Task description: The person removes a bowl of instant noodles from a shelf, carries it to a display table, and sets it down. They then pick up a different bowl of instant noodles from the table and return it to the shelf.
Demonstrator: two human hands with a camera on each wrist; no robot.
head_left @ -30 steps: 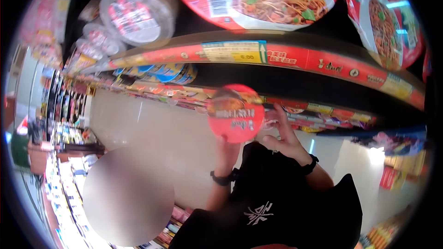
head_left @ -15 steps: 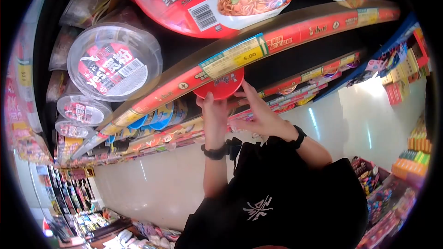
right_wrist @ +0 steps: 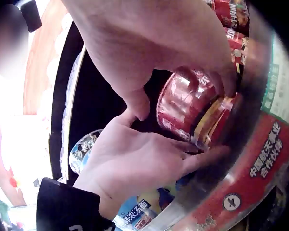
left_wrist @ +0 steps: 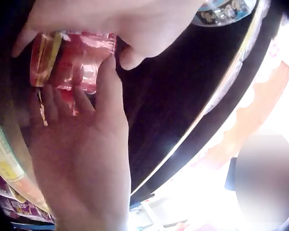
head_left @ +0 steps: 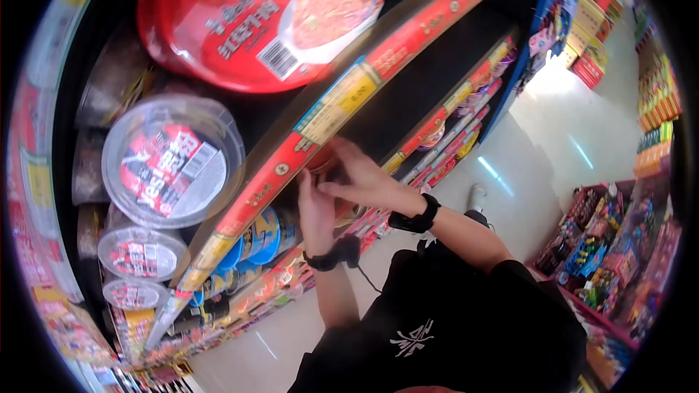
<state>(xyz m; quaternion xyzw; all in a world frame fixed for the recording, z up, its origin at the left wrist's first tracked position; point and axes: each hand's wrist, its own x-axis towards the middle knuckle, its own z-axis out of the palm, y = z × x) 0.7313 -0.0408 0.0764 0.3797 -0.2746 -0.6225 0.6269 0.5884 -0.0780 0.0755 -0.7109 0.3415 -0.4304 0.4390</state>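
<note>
My left hand [head_left: 317, 207] and right hand [head_left: 360, 175] are together under a red-yellow shelf edge, which partly hides what they hold. In the right wrist view a shiny red noodle cup [right_wrist: 178, 106] lies tilted between them. My right hand [right_wrist: 154, 43] bends its fingers over one side, while my left hand [right_wrist: 135, 159] has its fingers along the opposite side, some fairly straight. The left wrist view shows the cup [left_wrist: 77, 62] between my left hand [left_wrist: 115, 19] and my right hand [left_wrist: 82, 149], whose thumb is at its side.
Above the shelf edge [head_left: 335, 113] sit a large red noodle bowl [head_left: 211, 29] and clear-lidded tubs [head_left: 171, 160]. Blue cups [head_left: 266, 236] stand left of my hands on a lower level. A bin of small goods [head_left: 601, 247] stands to the right.
The cup and both hands have gone in beneath the shelf edge, which now covers most of the red lid seen earlier. The head view has turned, and the shelf looks steeper.
</note>
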